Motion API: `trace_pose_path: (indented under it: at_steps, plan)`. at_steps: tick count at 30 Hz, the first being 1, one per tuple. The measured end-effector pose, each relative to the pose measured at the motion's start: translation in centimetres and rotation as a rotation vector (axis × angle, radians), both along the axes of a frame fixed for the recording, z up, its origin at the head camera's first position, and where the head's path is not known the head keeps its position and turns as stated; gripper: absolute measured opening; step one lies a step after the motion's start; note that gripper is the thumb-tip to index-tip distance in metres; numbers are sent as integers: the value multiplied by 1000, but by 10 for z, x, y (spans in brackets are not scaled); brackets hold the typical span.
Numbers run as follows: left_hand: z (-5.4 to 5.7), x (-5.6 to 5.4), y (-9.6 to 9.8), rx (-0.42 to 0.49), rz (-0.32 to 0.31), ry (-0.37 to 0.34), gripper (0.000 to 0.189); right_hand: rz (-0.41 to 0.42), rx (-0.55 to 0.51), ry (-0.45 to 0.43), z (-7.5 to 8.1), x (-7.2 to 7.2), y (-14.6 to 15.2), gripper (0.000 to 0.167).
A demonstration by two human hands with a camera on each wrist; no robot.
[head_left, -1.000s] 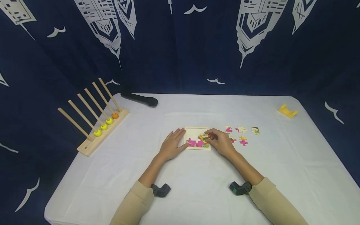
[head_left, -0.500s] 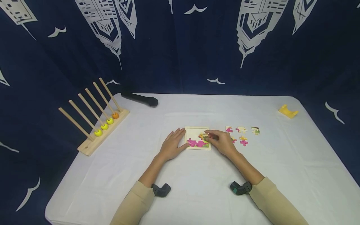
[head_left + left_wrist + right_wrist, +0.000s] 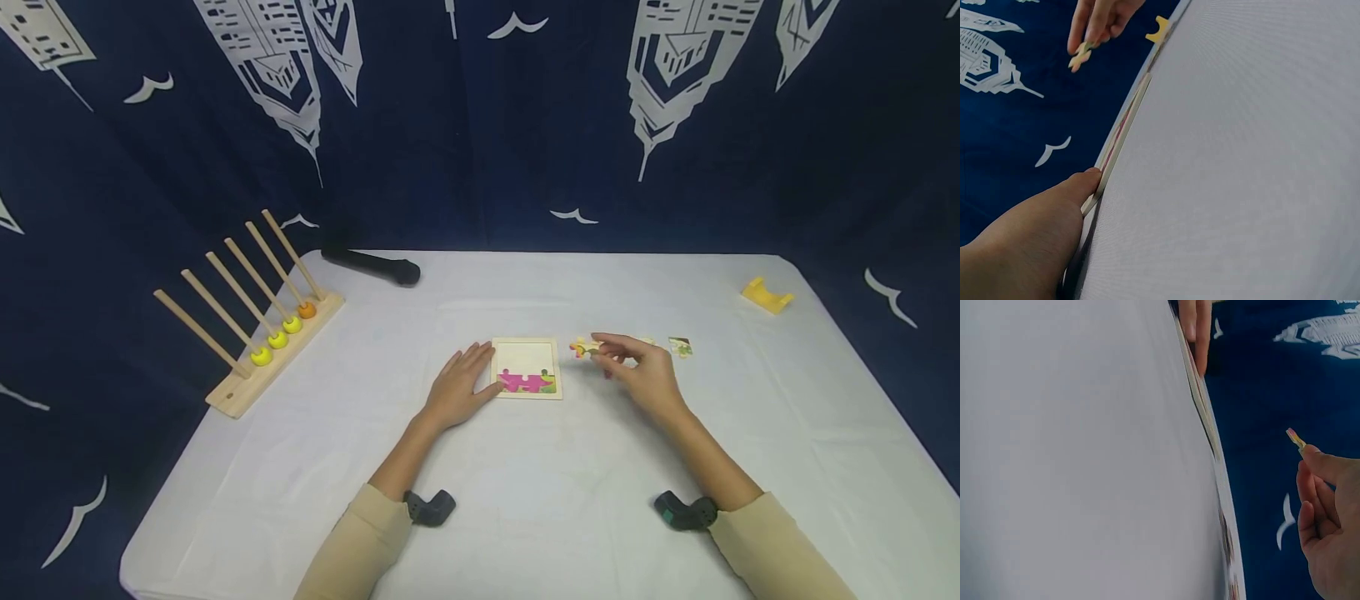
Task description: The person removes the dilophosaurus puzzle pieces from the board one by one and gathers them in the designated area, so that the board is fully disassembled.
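Left hand point(image 3: 459, 390): released, fingers spread, resting against the left side of the puzzle tray point(image 3: 525, 397), thumb at its near-left corner.
Right hand point(image 3: 641, 367): thumb and fingers pinching a puzzle piece point(image 3: 582, 348).
Puzzle piece: raised above the worktop point(image 3: 525, 492), right of the tray.
Puzzle tray: pink pieces point(image 3: 527, 383) along its near side.

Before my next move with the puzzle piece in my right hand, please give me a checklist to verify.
Right hand grip on held piece: ok, pinched and raised.
Left hand on puzzle tray: ok, touching its left side.
Room in puzzle tray: ok, far part is bare.
Held piece above puzzle tray: not ok, it is to the right.
Loose pieces all in sight: cannot tell, the right hand blocks the view.
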State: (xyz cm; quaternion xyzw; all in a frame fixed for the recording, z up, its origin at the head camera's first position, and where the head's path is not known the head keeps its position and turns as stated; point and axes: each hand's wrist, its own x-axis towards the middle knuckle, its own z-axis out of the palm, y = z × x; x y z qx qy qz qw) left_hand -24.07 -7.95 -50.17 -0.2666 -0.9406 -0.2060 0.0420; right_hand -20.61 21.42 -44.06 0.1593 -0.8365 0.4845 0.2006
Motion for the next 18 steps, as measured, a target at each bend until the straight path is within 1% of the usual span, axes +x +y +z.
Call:
trace_pose_path:
  at_steps: [3,5,9,13,16,18]
  plan:
    - [0,1,1,5,1,2,68,-51,13,-3,10,11,19,31]
    - [0,1,0,7,2,6,67,-70,9,-4,4,11,39,30]
    - [1,1,-1,8,2,8,68,-172,76,-56,-10,10,77,30]
    - [1,1,-1,8,3,3,68,-277,158,-156,-18,14,107,32]
    - [1,1,0,8,4,-2,68,-315,193,-231,-24,18,123,35]
    - [1,1,1,8,5,-4,68,-323,213,-268,-28,19,131,35]
